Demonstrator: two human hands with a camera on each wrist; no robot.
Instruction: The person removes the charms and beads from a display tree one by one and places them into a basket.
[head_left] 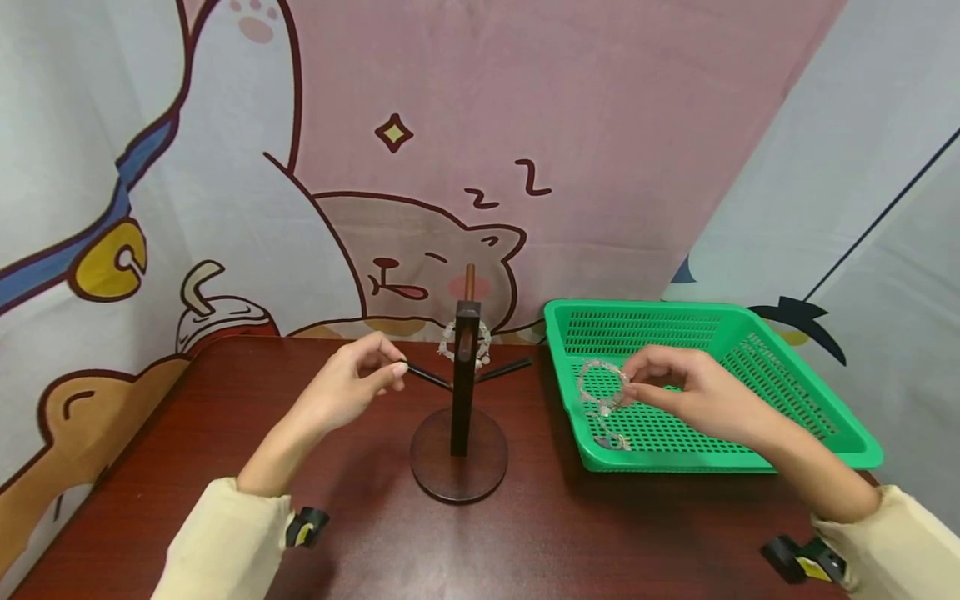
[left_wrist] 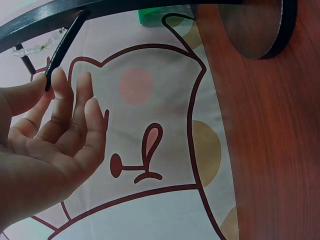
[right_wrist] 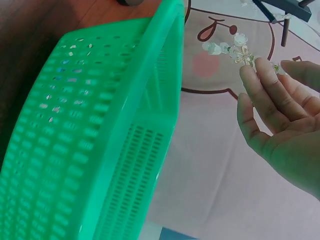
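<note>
A dark wooden stand (head_left: 461, 417) with a round base (head_left: 459, 479) and side pegs stands on the table. My left hand (head_left: 348, 385) pinches the tip of its left black peg (head_left: 429, 377) between thumb and forefinger, other fingers loosely bent. My right hand (head_left: 693, 390) holds a pale beaded bracelet (right_wrist: 241, 54) by one side, between thumb and fingertips. This bracelet hangs over the left part of the green basket in the head view and shows a flower-shaped metal charm in the right wrist view. Another clear beaded bracelet (head_left: 486, 342) hangs on the stand, partly behind its post.
The green plastic basket (head_left: 750, 461) stands at the right of the brown table (head_left: 360, 508). More beaded jewellery (head_left: 617, 442) lies inside, near its left front corner. A cartoon-printed curtain (head_left: 600, 125) rises behind the table.
</note>
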